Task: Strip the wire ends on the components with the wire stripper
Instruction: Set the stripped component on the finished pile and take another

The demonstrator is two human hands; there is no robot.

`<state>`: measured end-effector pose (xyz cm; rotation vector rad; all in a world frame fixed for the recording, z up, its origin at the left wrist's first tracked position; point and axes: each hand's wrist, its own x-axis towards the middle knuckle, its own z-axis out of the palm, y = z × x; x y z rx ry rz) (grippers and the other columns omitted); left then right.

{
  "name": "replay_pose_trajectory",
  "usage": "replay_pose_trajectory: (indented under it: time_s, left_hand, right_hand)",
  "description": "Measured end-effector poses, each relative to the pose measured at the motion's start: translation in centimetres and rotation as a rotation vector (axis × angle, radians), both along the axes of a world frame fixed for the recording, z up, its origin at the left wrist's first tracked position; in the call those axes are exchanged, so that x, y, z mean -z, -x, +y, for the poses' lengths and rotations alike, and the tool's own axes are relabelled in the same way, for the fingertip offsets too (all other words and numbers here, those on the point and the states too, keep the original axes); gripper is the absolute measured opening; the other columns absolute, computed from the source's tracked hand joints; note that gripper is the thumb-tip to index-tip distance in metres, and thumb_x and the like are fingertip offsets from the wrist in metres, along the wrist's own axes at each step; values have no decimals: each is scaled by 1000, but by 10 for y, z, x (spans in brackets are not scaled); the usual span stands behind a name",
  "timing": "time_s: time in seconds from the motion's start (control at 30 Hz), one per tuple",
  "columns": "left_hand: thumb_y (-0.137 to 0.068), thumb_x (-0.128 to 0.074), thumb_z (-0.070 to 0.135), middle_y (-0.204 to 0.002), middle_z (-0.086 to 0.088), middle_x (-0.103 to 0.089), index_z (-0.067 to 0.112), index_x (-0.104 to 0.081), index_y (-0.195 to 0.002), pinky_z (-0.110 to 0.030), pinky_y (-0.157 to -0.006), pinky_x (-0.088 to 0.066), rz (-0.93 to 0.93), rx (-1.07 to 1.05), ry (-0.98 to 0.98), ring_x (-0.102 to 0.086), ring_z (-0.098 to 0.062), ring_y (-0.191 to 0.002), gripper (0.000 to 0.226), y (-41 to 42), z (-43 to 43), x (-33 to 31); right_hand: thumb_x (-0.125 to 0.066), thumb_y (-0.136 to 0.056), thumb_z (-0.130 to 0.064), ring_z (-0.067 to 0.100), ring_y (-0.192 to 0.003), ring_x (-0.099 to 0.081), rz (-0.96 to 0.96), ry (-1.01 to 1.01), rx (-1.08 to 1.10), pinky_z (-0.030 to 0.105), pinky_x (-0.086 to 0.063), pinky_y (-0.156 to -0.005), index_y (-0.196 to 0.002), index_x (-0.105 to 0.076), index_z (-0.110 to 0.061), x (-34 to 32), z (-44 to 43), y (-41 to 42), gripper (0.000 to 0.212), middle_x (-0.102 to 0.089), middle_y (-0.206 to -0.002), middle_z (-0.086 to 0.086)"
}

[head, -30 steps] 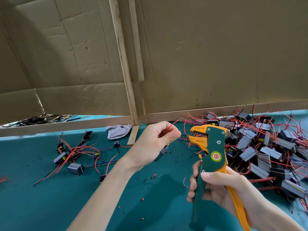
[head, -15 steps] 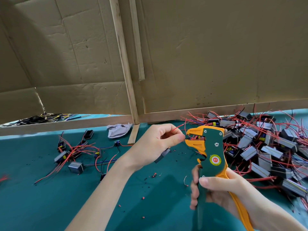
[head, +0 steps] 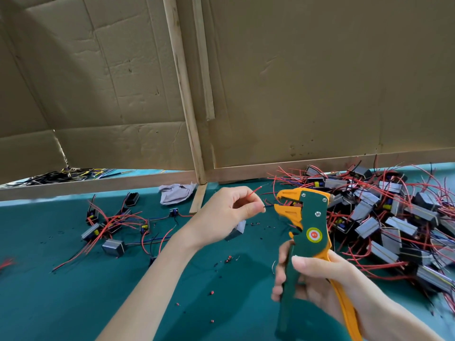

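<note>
My right hand grips the handles of a green and orange wire stripper, held upright with its orange jaws pointing left. My left hand pinches thin wires of a small grey component that hangs below its fingers. A red wire sticks up from the fingers, and a dark wire end points at the jaws, a short gap away. A big heap of grey components with red wires lies at the right. A smaller group of components lies at the left.
The green table carries scattered bits of red and black insulation. A crumpled grey cloth lies by a wooden post. Cardboard walls close off the back. Loose black wires lie beyond the left rail.
The wire end sat at the stripper's jaws half a second ago; now my left hand has drawn back to the left and a gap shows. The stripper has tilted slightly.
</note>
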<state>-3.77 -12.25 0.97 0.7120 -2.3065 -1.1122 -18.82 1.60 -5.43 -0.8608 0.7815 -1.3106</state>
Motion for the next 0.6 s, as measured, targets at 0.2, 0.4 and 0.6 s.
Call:
replay_pose_trajectory:
  time_s: [0.2, 0.4, 0.6]
  left_hand:
    - [-91, -65, 21, -73, 5, -62, 19, -66, -79, -29, -68, -41, 52, -206, 232, -47, -5, -61, 12, 7, -12, -10]
    - [-93, -60, 9, -83, -5, -63, 11, -63, -81, -23, -68, -42, 204, -192, 422, -59, -19, -69, 12, 75, -3, -38]
    - [-94, -57, 7, -129, -13, -54, 12, -53, -133, -33, -101, -42, 110, 21, 253, -53, -24, -117, 40, 123, 23, -36]
  right_hand:
    - [-91, -43, -8, 43, -73, -64, -59, -99, 97, 48, -56, -68, -81, -70, -2, 4, -7, 11, 44, -61, -80, 28]
    - [-70, -57, 0, 43, -70, -66, -57, -229, 129, 47, -58, -63, -79, -64, 1, 8, -11, 12, 23, -62, -80, 29]
    - [-66, -60, 1, 42, -69, -67, -84, -276, 162, 47, -58, -60, -72, -68, 0, 12, -14, 19, 13, -64, -78, 29]
